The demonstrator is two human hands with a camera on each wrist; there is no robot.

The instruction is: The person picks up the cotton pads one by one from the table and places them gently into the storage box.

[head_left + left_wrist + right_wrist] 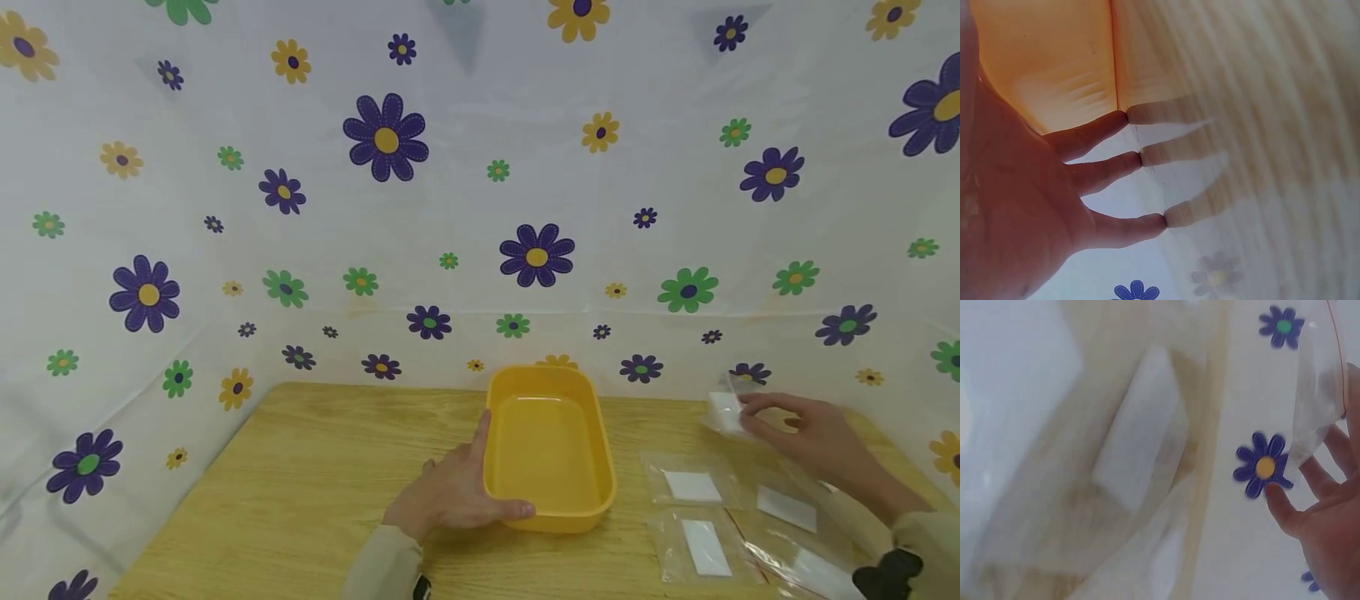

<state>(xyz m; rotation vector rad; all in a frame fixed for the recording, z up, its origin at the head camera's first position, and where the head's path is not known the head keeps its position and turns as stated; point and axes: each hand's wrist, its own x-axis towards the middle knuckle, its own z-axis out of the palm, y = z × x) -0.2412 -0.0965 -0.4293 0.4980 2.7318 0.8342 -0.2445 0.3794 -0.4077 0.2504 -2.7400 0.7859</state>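
A yellow plastic tub (551,450) stands on the table, with nothing visible inside it. My left hand (453,492) lies against its left side, thumb at the near rim and index finger along the wall. In the left wrist view, straight fingers (1116,231) touch the glossy tabletop beside the orange-looking tub wall (1047,62). At the far right, my right hand (821,442) pinches a clear zip bag (724,412) with a white flat piece inside, raised over the table. The right wrist view shows part of this bag (1319,381) between thumb and fingers.
Several clear bags with white pieces lie right of the tub, among them one upper-left bag (692,486) and one lower-left bag (705,547). The wood-grain table (300,492) ends at a flower-patterned sheet (450,208) behind and at the sides.
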